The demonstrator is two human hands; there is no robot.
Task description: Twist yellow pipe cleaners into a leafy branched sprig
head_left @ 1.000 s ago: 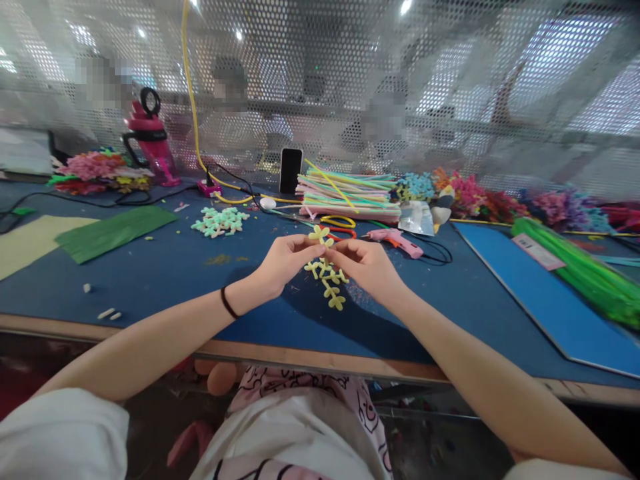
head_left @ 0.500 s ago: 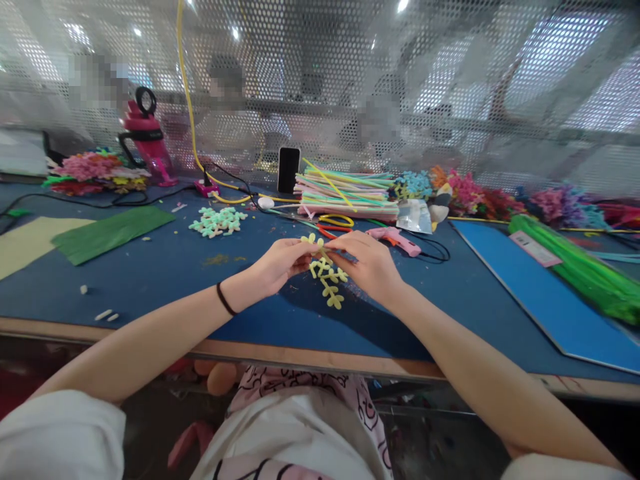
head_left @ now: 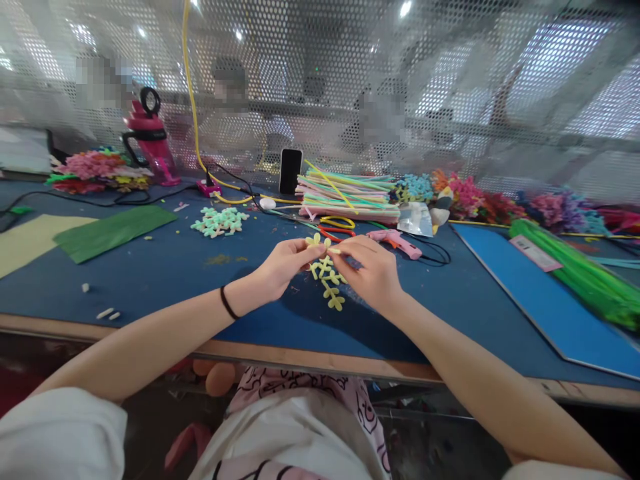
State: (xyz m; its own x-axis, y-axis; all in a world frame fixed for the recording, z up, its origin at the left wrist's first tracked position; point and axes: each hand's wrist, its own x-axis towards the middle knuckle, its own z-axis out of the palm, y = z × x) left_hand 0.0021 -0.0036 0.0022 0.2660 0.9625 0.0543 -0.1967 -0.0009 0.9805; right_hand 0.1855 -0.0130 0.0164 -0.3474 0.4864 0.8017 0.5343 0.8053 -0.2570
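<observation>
My left hand (head_left: 285, 265) is closed in a pinch on a pale yellow pipe-cleaner flower (head_left: 317, 241), whose petals stick up above the thumb. Thumb and forefinger of my right hand (head_left: 373, 267) are pressed together on a short pale yellow piece of pipe cleaner (head_left: 334, 251) beside that flower. Whether the two pieces are joined is hidden by the fingertips. Just below the hands, more yellow pipe-cleaner flowers (head_left: 331, 293) form a small cluster over the blue table mat (head_left: 280, 327).
Mint pipe-cleaner pieces (head_left: 220, 221) lie left of centre. Behind my hands are scissors (head_left: 337, 227), a pink glue gun (head_left: 395, 242), a pipe-cleaner stack (head_left: 347, 193) and a phone (head_left: 290, 171). Green sheets (head_left: 115, 232) lie left; a blue board (head_left: 525, 300) and bagged green pipe cleaners (head_left: 575, 273) lie right.
My right fingers have shifted slightly, and the short pale piece between them now shows. More of the yellow flower's petals show above my left thumb. The view has moved a little.
</observation>
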